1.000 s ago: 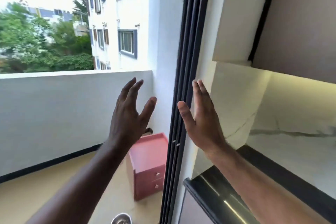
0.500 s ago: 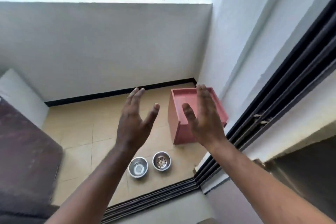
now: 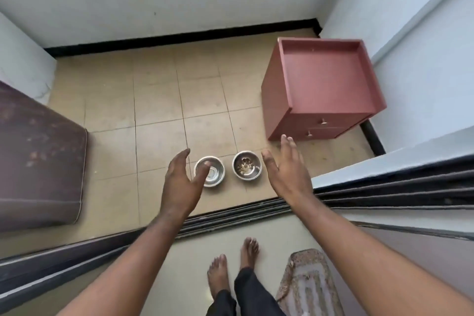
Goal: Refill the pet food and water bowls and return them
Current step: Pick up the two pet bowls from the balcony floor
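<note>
Two bowls (image 3: 228, 168) on floor, side by side (cabinet (image 3: 323, 90) behind right)

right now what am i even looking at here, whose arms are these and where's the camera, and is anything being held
This is a view from a camera worn on a person's head, looking forward and down, so the two arms reaching into the picture are the wearer's own. There is no robot. The left hand and the right hand are both open with fingers spread, and neither holds anything.

Below them, on a tiled balcony floor, stand two small steel bowls side by side. The left bowl looks almost empty; whether it holds any water I cannot tell. The right bowl has some brown bits of food in it. A pink cabinet with two drawers stands to the right, and a dark mattress lies on the left. The person's bare feet are inside, behind the sliding door track.
</note>
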Tool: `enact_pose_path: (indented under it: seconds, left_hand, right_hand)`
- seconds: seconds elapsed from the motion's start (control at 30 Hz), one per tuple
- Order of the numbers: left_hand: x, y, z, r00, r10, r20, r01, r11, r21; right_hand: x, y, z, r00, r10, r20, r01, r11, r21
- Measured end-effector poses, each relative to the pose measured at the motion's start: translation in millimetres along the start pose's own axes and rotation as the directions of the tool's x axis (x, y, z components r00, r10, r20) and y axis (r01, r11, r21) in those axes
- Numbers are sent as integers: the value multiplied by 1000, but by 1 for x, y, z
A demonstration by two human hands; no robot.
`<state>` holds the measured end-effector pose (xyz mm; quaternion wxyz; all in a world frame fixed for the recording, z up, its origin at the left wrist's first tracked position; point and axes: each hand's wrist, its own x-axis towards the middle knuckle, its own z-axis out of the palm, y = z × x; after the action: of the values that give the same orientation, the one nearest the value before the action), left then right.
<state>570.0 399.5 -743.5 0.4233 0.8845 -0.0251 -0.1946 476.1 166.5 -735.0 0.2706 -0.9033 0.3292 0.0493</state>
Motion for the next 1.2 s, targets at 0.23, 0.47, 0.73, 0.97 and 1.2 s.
enact_pose_path:
  seconds: [0.23,0.47,0.73,0.97,1.2]
  left_hand:
    - [94,-139,117,975,-222,29,221,975,38]
    - [172,-252,231,930,-368,30,366,929,56]
    - [230,-343,290,859,-512,-35,513,857,51]
    - [271,-385,305,779,-625,-54,625,780,-12]
    - [296,-407,314,814,-580,-3,580,814,-35]
  right_hand:
    - [88,84,178,975,142,172,-141,990,-22]
    - [154,175,314,901,343,265,-351,936,-19]
    - [216,229,410,757,584,294,-631,770,94]
    - [248,242,458,591,727,349,-804,496,328]
    - [270,252,472,599,722,346,-774,411,482]
